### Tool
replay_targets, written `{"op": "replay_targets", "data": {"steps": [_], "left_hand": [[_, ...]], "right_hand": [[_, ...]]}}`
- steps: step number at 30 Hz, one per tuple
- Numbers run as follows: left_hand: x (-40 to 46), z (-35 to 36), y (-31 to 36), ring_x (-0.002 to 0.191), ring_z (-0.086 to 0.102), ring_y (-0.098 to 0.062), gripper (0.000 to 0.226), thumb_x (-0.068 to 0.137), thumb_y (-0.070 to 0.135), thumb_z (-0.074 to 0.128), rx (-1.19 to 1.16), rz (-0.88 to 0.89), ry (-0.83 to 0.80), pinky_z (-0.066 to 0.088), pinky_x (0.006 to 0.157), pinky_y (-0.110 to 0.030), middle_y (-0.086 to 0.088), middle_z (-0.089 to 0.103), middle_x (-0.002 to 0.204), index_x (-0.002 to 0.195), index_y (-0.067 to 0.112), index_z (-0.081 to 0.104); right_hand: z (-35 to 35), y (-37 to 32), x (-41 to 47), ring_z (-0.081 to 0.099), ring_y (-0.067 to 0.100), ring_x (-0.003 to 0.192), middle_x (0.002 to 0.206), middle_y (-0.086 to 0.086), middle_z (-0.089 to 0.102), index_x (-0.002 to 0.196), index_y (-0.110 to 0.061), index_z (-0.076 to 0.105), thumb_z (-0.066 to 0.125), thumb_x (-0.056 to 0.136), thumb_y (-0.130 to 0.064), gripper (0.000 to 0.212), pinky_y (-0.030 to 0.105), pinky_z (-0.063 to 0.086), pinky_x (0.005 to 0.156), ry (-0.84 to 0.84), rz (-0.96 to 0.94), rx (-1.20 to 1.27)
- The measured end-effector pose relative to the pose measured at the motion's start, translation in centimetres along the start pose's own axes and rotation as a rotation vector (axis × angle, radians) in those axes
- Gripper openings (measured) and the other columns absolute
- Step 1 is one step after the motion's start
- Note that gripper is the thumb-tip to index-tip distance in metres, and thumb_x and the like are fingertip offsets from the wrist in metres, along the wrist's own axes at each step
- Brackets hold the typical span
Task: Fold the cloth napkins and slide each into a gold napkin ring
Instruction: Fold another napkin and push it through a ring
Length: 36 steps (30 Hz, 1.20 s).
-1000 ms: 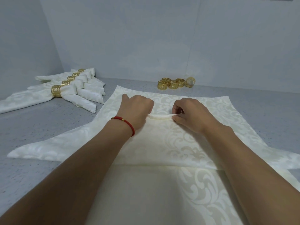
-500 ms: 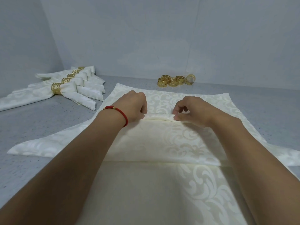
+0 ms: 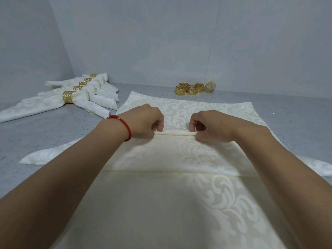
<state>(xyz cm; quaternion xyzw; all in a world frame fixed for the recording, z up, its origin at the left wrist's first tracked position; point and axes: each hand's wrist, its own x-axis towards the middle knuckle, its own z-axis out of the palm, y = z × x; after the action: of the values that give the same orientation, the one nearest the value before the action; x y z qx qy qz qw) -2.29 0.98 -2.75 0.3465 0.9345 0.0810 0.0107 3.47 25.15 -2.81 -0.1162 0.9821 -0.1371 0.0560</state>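
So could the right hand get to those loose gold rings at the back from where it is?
Probably yes, once it lets go. The right hand is pinching a fold in the napkin, like the left hand. The rings sit beyond it by the wall, with only flat cloth and bare table between.

The cream patterned cloth napkin runs past the bottom edge. The left hand and right hand hide its pleat ends. The farthest gold ringed napkin is mostly covered.

4 ringed napkins at 10 o'clock, 5 loose gold rings at 1 o'clock, 2 flat napkins, 2 hands
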Motion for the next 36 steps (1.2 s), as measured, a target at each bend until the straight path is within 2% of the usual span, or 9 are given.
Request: {"op": "replay_targets", "data": {"steps": [6,11,19,23,25,30,34,35,36], "left_hand": [[-0.3,1.1,-0.4,0.086,0.051,-0.011,0.031,0.087,0.008,0.053,-0.166,-0.078,0.159,0.041,0.075,-0.025,0.012,0.064,0.076,0.098,0.031,0.070],[-1.0,1.7,-0.9,0.085,0.056,-0.011,0.018,0.091,0.021,0.067,-0.125,0.001,0.175,0.040,0.077,-0.024,0.010,0.061,0.088,0.108,0.024,0.075],[-2.2,1.2,0.1,0.082,0.057,-0.015,0.016,0.082,0.011,0.063,-0.018,0.014,0.185,0.047,0.069,-0.032,0.011,0.064,0.087,0.085,0.026,0.066],[-2.9,0.6,0.6,0.097,0.055,-0.014,0.039,0.084,0.000,0.055,0.144,0.060,0.055,0.046,0.077,-0.030,0.011,0.063,0.102,0.105,0.029,0.070],[-3.2,0.3,0.6,0.094,0.057,-0.012,0.033,0.089,0.008,0.055,0.081,0.041,0.062,0.045,0.078,-0.026,0.011,0.067,0.104,0.107,0.029,0.074],[-3.6,1.7,0.6,0.083,0.057,-0.012,0.018,0.091,0.017,0.064,-0.076,-0.041,0.251,0.047,0.079,-0.030,0.009,0.068,0.085,0.099,0.028,0.076],[-3.4,2.8,0.3,0.083,0.053,-0.016,0.018,0.091,0.020,0.063,-0.058,-0.067,0.267,0.045,0.079,-0.031,0.004,0.063,0.095,0.105,0.013,0.072],[-3.5,2.8,0.2,0.084,0.053,-0.018,0.018,0.091,0.020,0.061,-0.054,-0.060,0.242,0.045,0.078,-0.031,0.003,0.060,0.093,0.098,0.005,0.069],[-3.6,2.8,0.2,0.083,0.054,-0.019,0.015,0.091,0.020,0.060,-0.049,-0.051,0.221,0.045,0.075,-0.031,0.004,0.059,0.088,0.077,0.020,0.054]], "right_hand": [[1.1,1.2,-1.1,0.064,0.013,0.089,0.098,-0.007,0.068,0.102,-0.025,0.072,0.068,0.097,-0.023,0.007,0.029,0.051,0.081,0.203,-0.053,0.143],[2.2,1.0,-1.2,0.059,0.017,0.097,0.107,-0.003,0.062,0.111,-0.020,0.072,0.062,0.101,-0.028,0.016,0.037,0.050,0.090,0.193,-0.045,-0.059],[2.9,-0.4,-2.3,0.055,0.021,0.080,0.091,-0.003,0.058,0.097,-0.016,0.058,0.062,0.097,-0.020,0.005,0.035,0.044,0.064,0.413,-0.249,-0.456],[3.3,-0.1,-3.0,0.055,0.023,0.070,0.081,-0.001,0.055,0.091,-0.015,0.059,0.071,0.085,-0.005,0.017,0.037,0.047,0.056,0.419,-0.343,-0.634],[3.0,-0.5,-3.7,0.057,0.020,0.077,0.088,-0.005,0.058,0.097,-0.018,0.061,0.067,0.090,-0.011,0.011,0.035,0.048,0.063,0.363,-0.311,-0.579],[3.2,-1.4,-4.3,0.060,0.014,0.080,0.086,-0.008,0.066,0.095,-0.022,0.072,0.061,0.097,-0.025,0.011,0.033,0.052,0.074,0.412,-0.056,0.023],[3.6,-1.2,-4.3,0.059,0.017,0.099,0.105,-0.001,0.065,0.112,-0.022,0.076,0.063,0.100,-0.029,0.019,0.037,0.050,0.089,0.352,-0.017,-0.039],[3.6,-1.1,-4.4,0.058,0.018,0.101,0.106,-0.002,0.066,0.112,-0.022,0.074,0.061,0.101,-0.030,0.019,0.037,0.049,0.090,0.361,-0.033,-0.087],[3.7,-1.2,-4.6,0.059,0.018,0.100,0.105,-0.004,0.067,0.111,-0.021,0.072,0.059,0.102,-0.030,0.019,0.036,0.047,0.088,0.375,-0.059,-0.142]]}}
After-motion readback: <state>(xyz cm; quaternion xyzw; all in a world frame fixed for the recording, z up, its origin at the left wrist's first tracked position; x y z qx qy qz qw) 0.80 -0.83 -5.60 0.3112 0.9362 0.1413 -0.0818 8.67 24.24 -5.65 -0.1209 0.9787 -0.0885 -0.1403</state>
